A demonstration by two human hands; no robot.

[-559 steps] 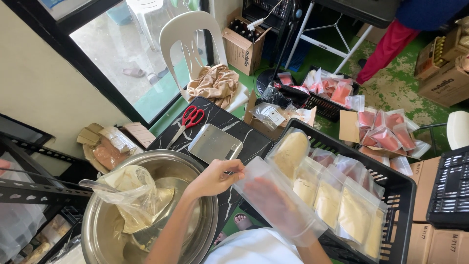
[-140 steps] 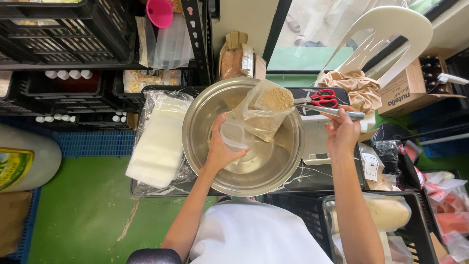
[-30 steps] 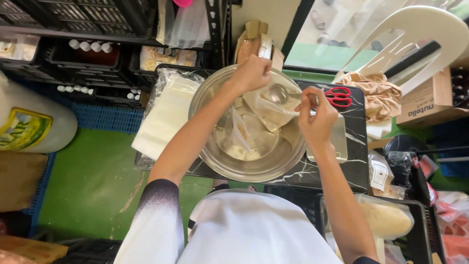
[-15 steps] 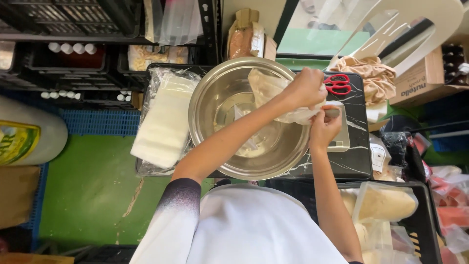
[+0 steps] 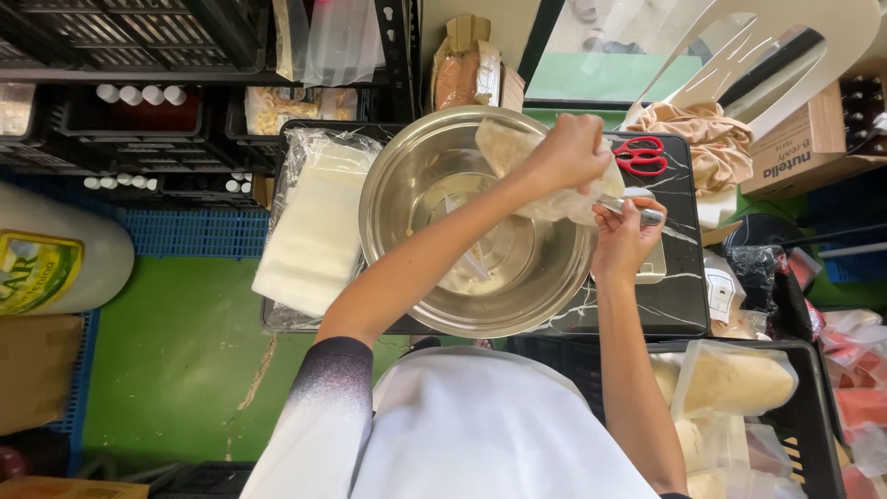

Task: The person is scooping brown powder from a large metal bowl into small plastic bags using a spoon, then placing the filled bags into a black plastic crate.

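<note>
Squeezing the soft bag [image 5: 545, 176] over the big metal bowl [image 5: 476, 222], my left hand [image 5: 568, 152] grips it while my right hand [image 5: 624, 236] pinches a spoon [image 5: 637, 212], and next I think I must scrape gently.

White top [image 5: 480, 425] with a dark-speckled left sleeve [image 5: 319, 407].

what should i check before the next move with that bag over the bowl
1. Bag held firmly: left hand grips the plastic bag at its top: ok.
2. Bag over the steel bowl: it hangs across the right rim, partly outside: not ok.
3. Right hand holds a small metal tool; what kind: cannot tell.
4. Bag opened: cannot tell.
5. Red scissors lie apart from both hands: ok.
6. Bowl sits fully on the dark table: ok.
</note>
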